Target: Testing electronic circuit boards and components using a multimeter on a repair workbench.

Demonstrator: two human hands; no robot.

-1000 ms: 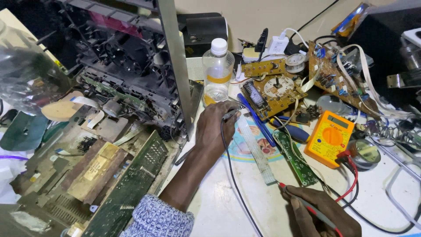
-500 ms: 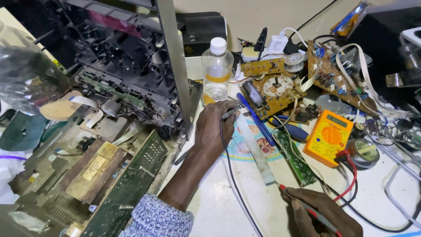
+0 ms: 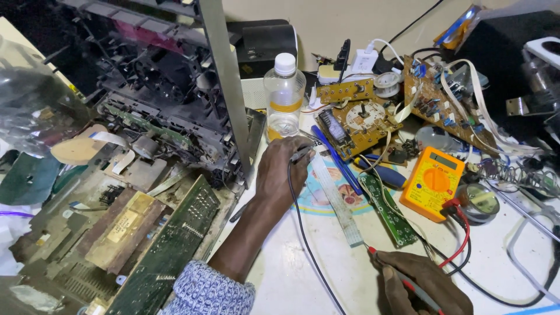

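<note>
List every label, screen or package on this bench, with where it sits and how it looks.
Plastic bottle: upright behind the left hand, clear, white cap, yellow label band.
Multimeter: right of centre, orange, grey screen on top, round dial.
Foil packet: top right, blue and orange.

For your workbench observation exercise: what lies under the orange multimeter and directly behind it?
The orange multimeter lies on the white table; what its body covers cannot be seen. Behind it stands a brown circuit board with a white ribbon cable.
</note>
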